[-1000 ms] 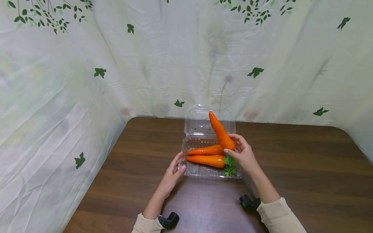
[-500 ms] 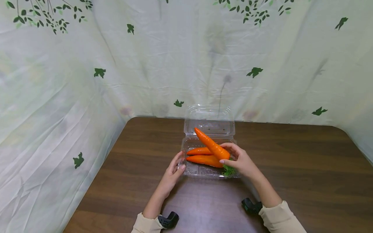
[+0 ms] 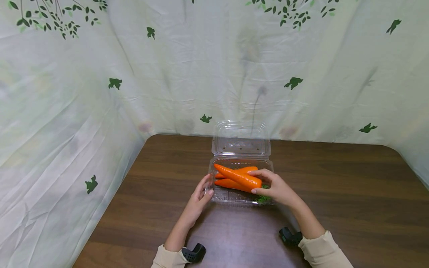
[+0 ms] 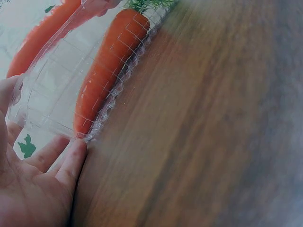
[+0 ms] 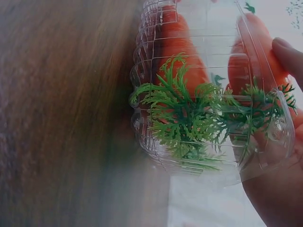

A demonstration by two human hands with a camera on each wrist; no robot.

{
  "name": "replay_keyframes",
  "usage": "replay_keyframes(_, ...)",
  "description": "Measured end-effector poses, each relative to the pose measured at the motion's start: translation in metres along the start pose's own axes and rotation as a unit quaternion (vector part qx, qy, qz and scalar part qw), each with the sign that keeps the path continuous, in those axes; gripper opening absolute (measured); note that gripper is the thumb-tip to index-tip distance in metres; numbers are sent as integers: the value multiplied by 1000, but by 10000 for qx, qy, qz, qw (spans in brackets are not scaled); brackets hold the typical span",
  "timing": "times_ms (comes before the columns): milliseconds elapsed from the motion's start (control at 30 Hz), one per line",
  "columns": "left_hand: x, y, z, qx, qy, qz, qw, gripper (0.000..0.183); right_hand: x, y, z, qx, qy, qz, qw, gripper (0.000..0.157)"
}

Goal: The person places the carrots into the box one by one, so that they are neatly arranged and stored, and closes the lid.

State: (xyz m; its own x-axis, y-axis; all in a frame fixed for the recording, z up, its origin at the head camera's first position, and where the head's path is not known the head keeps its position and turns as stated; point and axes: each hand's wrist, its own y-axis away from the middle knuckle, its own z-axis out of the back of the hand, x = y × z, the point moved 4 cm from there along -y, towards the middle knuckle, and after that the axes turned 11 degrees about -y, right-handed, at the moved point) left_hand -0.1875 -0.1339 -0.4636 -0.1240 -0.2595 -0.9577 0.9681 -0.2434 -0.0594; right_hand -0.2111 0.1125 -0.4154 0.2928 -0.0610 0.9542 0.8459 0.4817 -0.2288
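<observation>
Here, by the right grip (image 3: 276, 188), narrowed to a pinch, the top carrot (image 3: 238, 178) is held slantwise over two lower carrots (image 3: 228, 184) in the clear container (image 3: 228, 196), whose left end is touched by the half-spread left grip (image 3: 197, 199).

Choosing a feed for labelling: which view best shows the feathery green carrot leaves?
Right wrist: the feathery green carrot leaves appear large there, individual fronds distinct, though seen mostly through the clear ribbed plastic container. Head shows only a small patch, partly covered. Left wrist catches just a tuft, cut off at the top edge.
</observation>
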Motion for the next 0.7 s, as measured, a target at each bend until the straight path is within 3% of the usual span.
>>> replay_keyframes(333, 0, 0, -1, 15, -44, -1, 10000, 54, 14, 3, -6, 294, 537, -407, 9973, 36)
replay_keyframes(600, -2, 0, -1, 72, 44, 41, 10000, 54, 11, 1, -8, 472, 624, -611, 9951, 34)
replay_keyframes(700, -1, 0, -1, 71, 12, -14, 10000, 54, -2, 0, -7, 531, 733, -591, 9941, 34)
